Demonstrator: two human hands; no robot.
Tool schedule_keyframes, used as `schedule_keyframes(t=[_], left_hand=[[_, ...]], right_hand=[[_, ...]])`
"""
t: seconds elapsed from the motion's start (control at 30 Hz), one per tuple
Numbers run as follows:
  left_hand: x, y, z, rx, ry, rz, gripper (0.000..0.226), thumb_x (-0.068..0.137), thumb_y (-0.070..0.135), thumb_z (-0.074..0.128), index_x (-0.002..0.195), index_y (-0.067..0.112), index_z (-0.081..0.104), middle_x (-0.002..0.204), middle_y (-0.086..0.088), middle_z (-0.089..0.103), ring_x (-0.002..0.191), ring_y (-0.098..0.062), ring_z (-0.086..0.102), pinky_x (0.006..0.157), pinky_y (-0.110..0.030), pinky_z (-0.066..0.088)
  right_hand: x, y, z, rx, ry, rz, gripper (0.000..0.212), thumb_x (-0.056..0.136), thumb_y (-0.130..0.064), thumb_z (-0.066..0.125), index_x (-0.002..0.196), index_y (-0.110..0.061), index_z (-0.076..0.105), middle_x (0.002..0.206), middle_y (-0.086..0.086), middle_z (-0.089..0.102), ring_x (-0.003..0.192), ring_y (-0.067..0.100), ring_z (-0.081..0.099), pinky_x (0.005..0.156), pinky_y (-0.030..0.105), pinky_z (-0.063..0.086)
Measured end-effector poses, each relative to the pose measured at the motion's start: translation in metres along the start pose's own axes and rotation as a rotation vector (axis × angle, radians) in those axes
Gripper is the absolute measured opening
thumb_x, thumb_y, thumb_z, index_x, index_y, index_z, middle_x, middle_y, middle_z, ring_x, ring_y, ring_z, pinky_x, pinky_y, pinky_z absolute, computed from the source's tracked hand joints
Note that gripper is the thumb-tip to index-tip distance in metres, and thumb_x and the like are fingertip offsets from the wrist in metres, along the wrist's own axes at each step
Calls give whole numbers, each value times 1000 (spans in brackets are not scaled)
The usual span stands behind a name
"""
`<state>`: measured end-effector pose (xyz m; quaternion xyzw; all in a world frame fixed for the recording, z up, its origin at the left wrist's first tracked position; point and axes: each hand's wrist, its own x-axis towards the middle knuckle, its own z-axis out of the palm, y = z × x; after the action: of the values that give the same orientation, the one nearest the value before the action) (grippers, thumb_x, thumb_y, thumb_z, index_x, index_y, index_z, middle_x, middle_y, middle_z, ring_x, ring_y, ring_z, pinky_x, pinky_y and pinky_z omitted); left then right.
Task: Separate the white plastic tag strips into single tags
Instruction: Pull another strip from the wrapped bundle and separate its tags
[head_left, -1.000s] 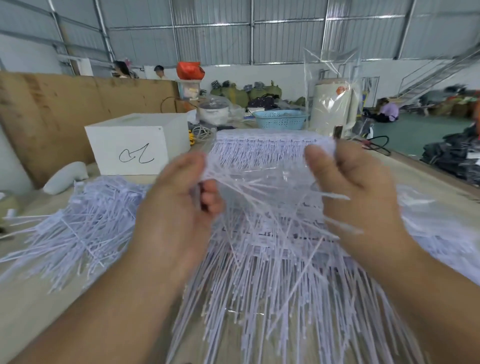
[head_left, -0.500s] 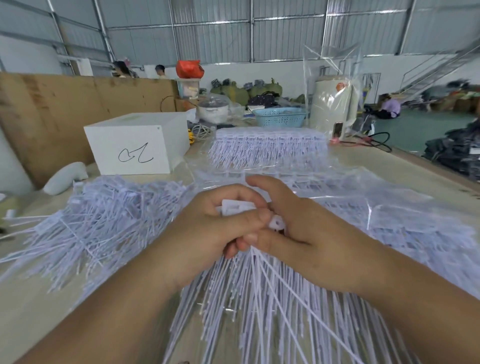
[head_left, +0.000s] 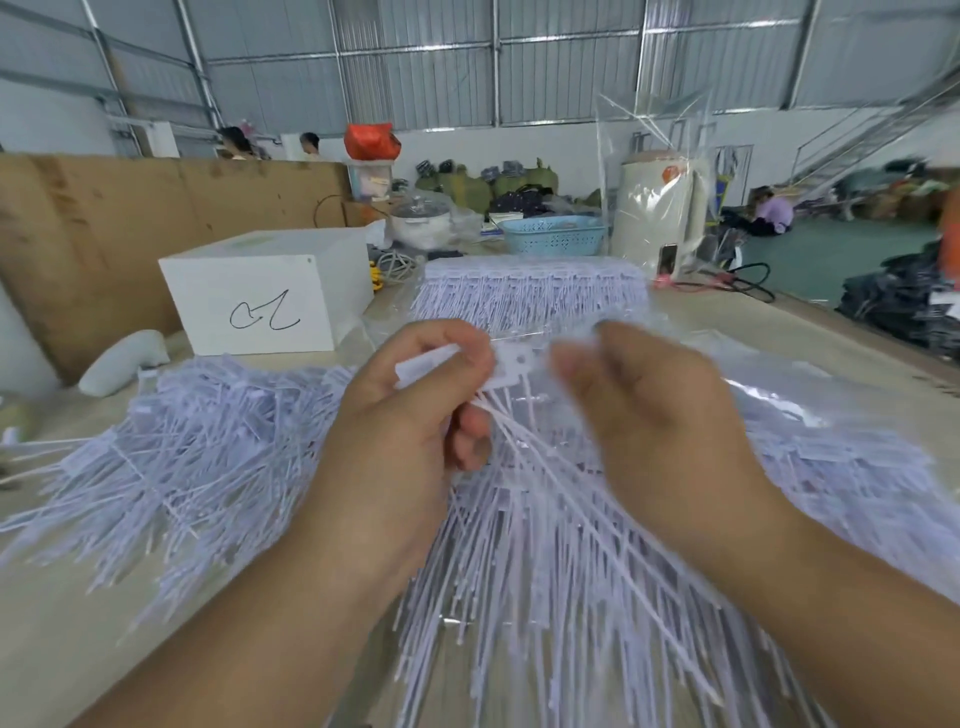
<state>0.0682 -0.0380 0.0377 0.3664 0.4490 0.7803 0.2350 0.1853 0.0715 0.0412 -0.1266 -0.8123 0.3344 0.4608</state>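
From the head camera we see our hands, pressed together half a second ago, now drawn apart above the middle of the table (head_left: 810, 332). Our left hand (head_left: 410, 415) pinches the tag strip (head_left: 511, 364) by its flat heads, stems fanning down toward us. Our right hand (head_left: 644, 410) is blurred, fingers curled; we cannot tell whether it holds a torn-off tag. We judge one tag just snapped free; loose tags (head_left: 197, 447) pile toward the left edge.

I see a beige table (head_left: 810, 332) bearing a white box (head_left: 265, 288); loose white tags (head_left: 171, 452) lie piled just before that box, a blue basket (head_left: 553, 236) beyond it.
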Motion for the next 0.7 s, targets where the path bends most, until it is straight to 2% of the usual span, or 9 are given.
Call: schedule_keyframes(t=[0.07,0.13,0.2,0.27,0.33,0.4,0.5,0.63,0.7], left_hand=[[0,-1,-5,-112,59,-105,13,66,13,71,77,18,66,46,1,44,36,-8,36,38,-16,33],[2,0,-10,-107,61,-147,12,65,17,69,77,17,65,44,-1,40,35,-9,32,37,-16,32],[4,0,-9,-26,20,-155,13,62,19,72,74,19,67,41,-1,40,34,-10,30,38,-17,30],[3,-3,-6,59,-57,-174,19,57,13,79,71,22,71,40,-1,41,33,-10,31,40,-16,29],[0,-6,-4,95,-112,-190,11,68,14,70,72,24,72,41,-1,42,34,-11,32,41,-17,29],[-1,-6,-6,97,-130,-191,9,72,23,64,76,20,72,46,-3,42,36,-11,34,41,-18,30],[-1,-6,-10,152,-183,-161,20,74,31,66,83,14,70,52,-7,43,39,-10,38,41,-17,32],[0,-7,-10,197,-220,-136,7,70,21,72,77,18,72,54,-3,51,41,-8,42,38,-16,32],[2,-6,-11,177,-189,-127,9,68,15,75,74,20,72,54,-4,50,40,-7,41,37,-15,32]], right_hand=[[8,1,-12,145,186,74,44,99,-41,47,74,-5,53,53,-4,37,48,10,33,43,26,34],[13,2,-25,177,138,76,49,95,-44,49,85,3,48,61,3,37,52,16,32,45,29,29],[7,3,-24,176,-113,63,39,86,-48,51,99,-11,52,56,-8,38,48,11,33,42,27,28],[0,4,-12,125,-382,25,41,86,-51,51,120,-29,46,55,-10,48,45,7,40,43,25,36],[-3,6,-2,10,-523,-54,51,93,-53,46,138,-33,31,72,-3,68,61,14,63,60,38,53],[-3,6,2,-108,-572,-105,58,95,-54,41,146,-37,18,87,4,72,75,19,67,73,48,53],[-4,8,2,-244,-597,-131,73,90,-61,35,151,-38,3,97,-5,71,78,8,66,75,42,53],[-6,9,3,-261,-604,-135,77,90,-63,34,149,-44,-10,100,-6,70,82,10,66,77,42,53],[-3,11,0,-202,-582,-94,81,87,-66,37,150,-43,-7,94,-4,68,79,11,66,74,44,53]])
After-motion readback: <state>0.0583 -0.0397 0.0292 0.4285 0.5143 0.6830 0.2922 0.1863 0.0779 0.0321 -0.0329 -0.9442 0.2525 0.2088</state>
